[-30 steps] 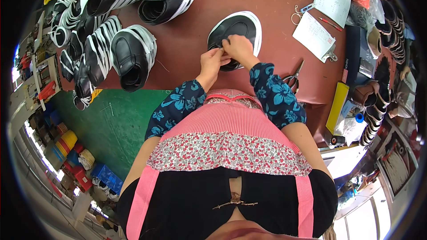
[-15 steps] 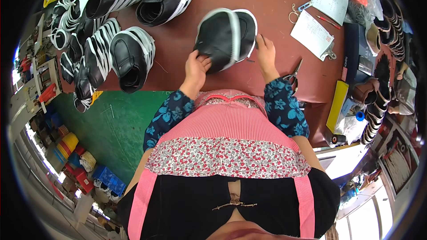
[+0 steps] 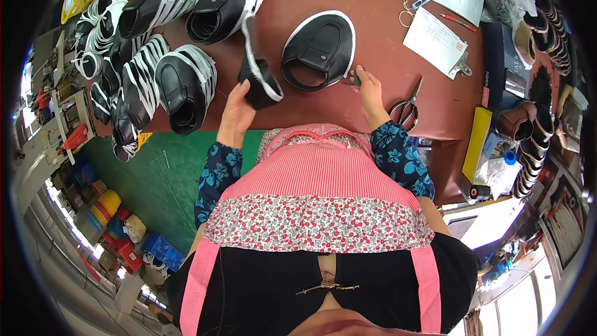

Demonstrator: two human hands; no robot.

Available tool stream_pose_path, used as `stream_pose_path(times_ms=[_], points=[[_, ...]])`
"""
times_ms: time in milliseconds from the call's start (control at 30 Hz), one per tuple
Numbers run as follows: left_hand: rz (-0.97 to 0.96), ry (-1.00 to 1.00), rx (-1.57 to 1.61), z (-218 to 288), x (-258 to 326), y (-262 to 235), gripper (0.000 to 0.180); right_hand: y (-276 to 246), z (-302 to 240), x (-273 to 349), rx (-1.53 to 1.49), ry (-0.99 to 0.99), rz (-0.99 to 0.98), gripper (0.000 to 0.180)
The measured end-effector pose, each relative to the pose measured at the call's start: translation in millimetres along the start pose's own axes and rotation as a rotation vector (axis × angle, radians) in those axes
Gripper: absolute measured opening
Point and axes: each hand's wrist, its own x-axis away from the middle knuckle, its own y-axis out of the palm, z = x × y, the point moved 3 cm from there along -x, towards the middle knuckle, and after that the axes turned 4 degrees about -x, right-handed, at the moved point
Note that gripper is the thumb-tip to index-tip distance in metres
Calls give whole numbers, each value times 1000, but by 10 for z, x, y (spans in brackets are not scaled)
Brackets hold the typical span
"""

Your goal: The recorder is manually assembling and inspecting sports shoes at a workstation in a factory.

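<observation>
A black shoe upper (image 3: pixel 255 92) with a white edge is pinched in my left hand (image 3: pixel 237 111), turned on its side so that its rim shows. Just right of it, another black upper (image 3: pixel 328 42) with a white stitched border lies on the table, its opening toward me. Beside that upper's lower right edge, my right hand (image 3: pixel 371 94) has its fingers closed on a small dark tool (image 3: pixel 356 77), mostly covered by the fingers; its kind cannot be made out.
Stacked black-and-white uppers (image 3: pixel 186 90) fill the left of the brown table (image 3: pixel 373 0). Scissors (image 3: pixel 407 109) lie right of my right hand. Beyond are a clipboard with paper (image 3: pixel 435 43), a red pen (image 3: pixel 457 22), a dark blue box (image 3: pixel 497 74) and hanging shoes.
My left hand has drawn one upper away leftward and tipped it on its side. The upper beneath is now uncovered on the table. My right hand has lowered slightly.
</observation>
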Motion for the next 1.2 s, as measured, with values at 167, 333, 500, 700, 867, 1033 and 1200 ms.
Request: stream_pose_path(times_ms=[167, 333, 500, 700, 867, 1033, 1200], points=[[249, 48, -584, 26, 118, -151, 37, -68, -10, -89, 28, 49, -41, 39], [293, 426, -2123, -322, 184, -442, 40, 46, -92, -27, 21, 15, -4, 35], [393, 366, -2060, 37, 178, 57, 34, -30, -134, -138, 227, -134, -79, 38], [-105, -142, -587, -749, -831, 544, 32, 914, -539, -226, 716, -440, -286, 46], [19, -7, -409, -1149, -1301, 542, 25, 1374, -518, -280, 1210, -469, -315, 51], [-35, 32, -309, -1137, -1149, 473, 23, 1124, -418, -163, 1140, -335, -542, 56], [169, 36, 91, -981, -1030, 571, 13, 1527, -855, -104, 945, -499, -418, 49]])
